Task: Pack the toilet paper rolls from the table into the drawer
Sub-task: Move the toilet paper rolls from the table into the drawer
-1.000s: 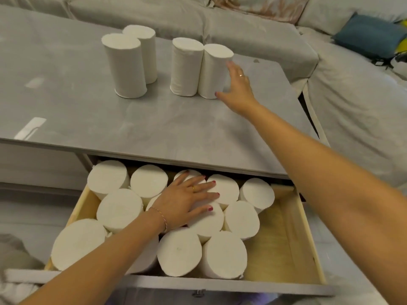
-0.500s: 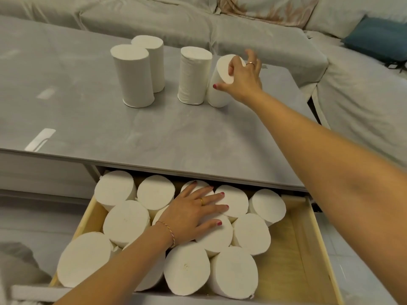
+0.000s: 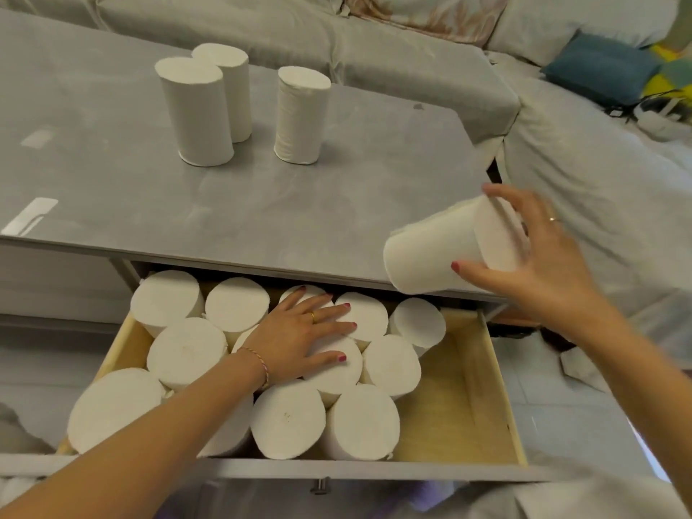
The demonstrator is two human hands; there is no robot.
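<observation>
Drawer (image 3: 472, 398) is pulled out nearest you, left and middle filled with upright packed rolls (image 3: 288, 421), bare wood on the right. Your left hand (image 3: 299, 335) lies flat on the packed rolls, fingers straight, grip released. Your right hand (image 3: 539, 264) has its grip around one toilet paper roll (image 3: 438, 252), tilted, in the air over the worktop's (image 3: 149, 189) near right corner, above the drawer. Farther back, three standing rolls (image 3: 299, 114) on the worktop. Sofa (image 3: 374, 35) beyond.
</observation>
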